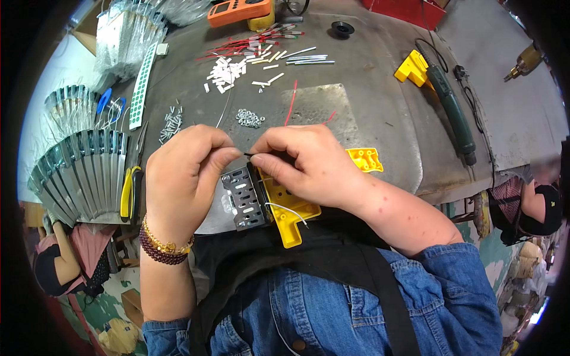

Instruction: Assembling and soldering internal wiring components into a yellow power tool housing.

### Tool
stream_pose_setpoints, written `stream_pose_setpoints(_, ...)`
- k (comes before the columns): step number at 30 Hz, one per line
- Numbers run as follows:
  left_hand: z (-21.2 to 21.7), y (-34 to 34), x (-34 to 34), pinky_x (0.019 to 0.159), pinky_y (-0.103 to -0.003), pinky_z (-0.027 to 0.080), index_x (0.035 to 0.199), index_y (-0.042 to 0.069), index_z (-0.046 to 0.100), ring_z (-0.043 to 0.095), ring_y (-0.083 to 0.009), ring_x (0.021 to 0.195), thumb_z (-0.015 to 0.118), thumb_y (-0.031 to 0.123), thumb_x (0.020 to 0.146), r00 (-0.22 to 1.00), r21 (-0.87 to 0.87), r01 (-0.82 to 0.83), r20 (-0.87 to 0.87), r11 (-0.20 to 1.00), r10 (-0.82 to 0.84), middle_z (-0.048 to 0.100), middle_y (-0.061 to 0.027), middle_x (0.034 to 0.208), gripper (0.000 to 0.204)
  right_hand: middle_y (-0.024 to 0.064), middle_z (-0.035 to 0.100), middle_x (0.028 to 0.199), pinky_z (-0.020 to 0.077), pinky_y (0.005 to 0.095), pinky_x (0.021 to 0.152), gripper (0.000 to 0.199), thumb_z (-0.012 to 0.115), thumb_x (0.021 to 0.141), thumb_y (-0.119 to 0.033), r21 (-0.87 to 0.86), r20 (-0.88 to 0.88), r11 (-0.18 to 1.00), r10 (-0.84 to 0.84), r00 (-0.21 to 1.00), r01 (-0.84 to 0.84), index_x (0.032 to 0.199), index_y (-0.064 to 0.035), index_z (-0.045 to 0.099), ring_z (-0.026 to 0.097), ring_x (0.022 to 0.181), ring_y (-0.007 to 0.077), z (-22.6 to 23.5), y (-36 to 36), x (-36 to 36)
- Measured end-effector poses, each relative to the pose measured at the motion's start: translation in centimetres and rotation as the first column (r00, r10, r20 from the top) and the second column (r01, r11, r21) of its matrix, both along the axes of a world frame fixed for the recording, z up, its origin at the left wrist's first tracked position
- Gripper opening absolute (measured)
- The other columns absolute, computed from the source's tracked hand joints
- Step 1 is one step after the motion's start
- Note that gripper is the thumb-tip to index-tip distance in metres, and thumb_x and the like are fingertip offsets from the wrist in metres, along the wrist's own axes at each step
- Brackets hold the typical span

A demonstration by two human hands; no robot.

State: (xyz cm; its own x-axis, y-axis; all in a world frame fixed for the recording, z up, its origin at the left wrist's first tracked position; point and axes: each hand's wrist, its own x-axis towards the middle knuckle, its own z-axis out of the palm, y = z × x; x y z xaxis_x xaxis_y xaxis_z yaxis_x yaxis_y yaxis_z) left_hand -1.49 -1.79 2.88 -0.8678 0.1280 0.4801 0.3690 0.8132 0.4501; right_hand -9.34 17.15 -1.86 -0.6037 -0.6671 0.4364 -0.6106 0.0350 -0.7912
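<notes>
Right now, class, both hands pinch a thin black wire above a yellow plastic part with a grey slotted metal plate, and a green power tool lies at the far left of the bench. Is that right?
Not quite. The head view shows the green power tool at the far right of the bench, not the left. The rest holds: the left hand and right hand pinch the thin black wire above the yellow plastic part with its grey slotted metal plate.

A worn grey metal bench spreads out beyond the hands, scuffed and evenly lit. To their left and right, past its edges, a patchy green painted floor shows far below, cluttered and dim.
</notes>
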Motion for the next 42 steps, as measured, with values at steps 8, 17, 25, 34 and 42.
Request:
stream_pose_setpoints(8, -1.6, -2.0, 1.1, 0.058, -0.032, 0.046, 0.089, 0.002, 0.059, 0.057, -0.0161, 0.062, 0.061, 0.009, 0.096, 0.912, 0.064, -0.36, -0.188, 0.931, 0.366, 0.057, -0.0052, 0.072, 0.01, 0.011, 0.065, 0.074, 0.05, 0.032, 0.059, 0.01, 0.066, 0.09, -0.011, -0.032, -0.085, 0.999, -0.021, 0.996, 0.019, 0.092, -0.0019, 0.065, 0.065, 0.064, 0.0221, -0.6, 0.0, -0.5)
stream_pose_setpoints(17, -0.1, 2.5, 3.1, 0.093, -0.043, 0.047, 0.104, 0.007, 0.069, 0.059, -0.0329, 0.11, 0.073, 0.016, 0.078, 0.996, -0.12, 0.041, 0.085, 0.992, -0.031, 0.064, -0.0148, 0.117, 0.028, 0.0188, 0.07, 0.083, 0.0542, 0.0382, 0.07, 0.018, 0.064, 0.088, -0.014, -0.079, 0.407, 0.994, -0.032, 0.913, 0.07, 0.097, 0.0005, 0.068, 0.07, 0.077, 0.031, 0.2, 0.5, -0.4)
stream_pose_setpoints(25, -2.5, 3.9, 1.1, 0.095, -0.044, 0.046, 0.094, 0.003, 0.067, 0.058, -0.038, 0.108, 0.073, 0.013, 0.077, 0.978, -0.143, 0.066, 0.204, 0.988, -0.035, 0.062, -0.0187, 0.116, 0.021, 0.0076, 0.069, 0.08, 0.0541, 0.0254, 0.061, 0.017, 0.063, 0.092, -0.008, -0.155, 0.572, 0.987, 0.052, 0.818, 0.045, 0.1, 0.006, 0.065, 0.067, 0.066, 0.0107, 0.5, 1.8, -1.1)
stream_pose_setpoints(34, -2.6, 4.4, 0.9, 0.094, -0.042, 0.047, 0.092, 0.002, 0.066, 0.059, -0.0358, 0.107, 0.071, 0.007, 0.078, 0.978, -0.091, 0.049, 0.207, 0.995, -0.03, 0.063, -0.0181, 0.115, 0.017, 0.0076, 0.069, 0.083, 0.0535, 0.0249, 0.061, 0.017, 0.063, 0.093, -0.008, -0.167, 0.632, 0.985, 0.08, 0.771, 0.035, 0.103, 0.0059, 0.064, 0.066, 0.066, 0.0105, 0.9, 1.7, -1.1)
stream_pose_setpoints(42, -5.1, 3.3, 2.2, 0.077, -0.027, 0.047, 0.096, 0.0, 0.058, 0.056, -0.0136, 0.082, 0.061, 0.003, 0.092, 0.968, 0.597, -0.186, 0.248, 0.781, 0.04, 0.06, -0.0059, 0.087, 0.006, 0.0046, 0.068, 0.078, 0.0515, 0.0243, 0.062, 0.017, 0.07, 0.088, -0.011, -0.134, 0.537, 0.99, 0.043, 0.842, 0.036, 0.097, 0.0033, 0.068, 0.062, 0.067, 0.0075, 0.5, 1.4, -0.4)
